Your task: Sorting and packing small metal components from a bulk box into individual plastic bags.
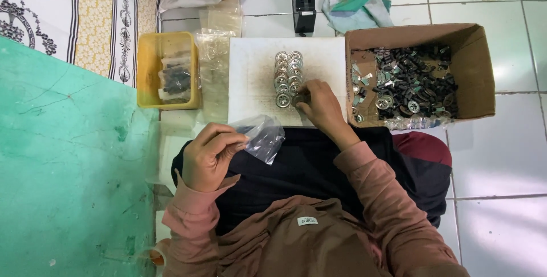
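White floor tiles (496,157) and a green mat (68,157) are seen from above. At far left a yellow tray (149,66) is set beside a white board (256,83). A small clear plastic bag (263,137) is pinched in the left hand (208,156), fingers closed on its edge, mouth tilted toward the board. Round metal discs (288,77) are laid in a double row running away from the body; its near end is touched by the right hand (320,105), fingers curled, their hold uncertain. A cardboard box (473,72) of dark parts stands rightmost
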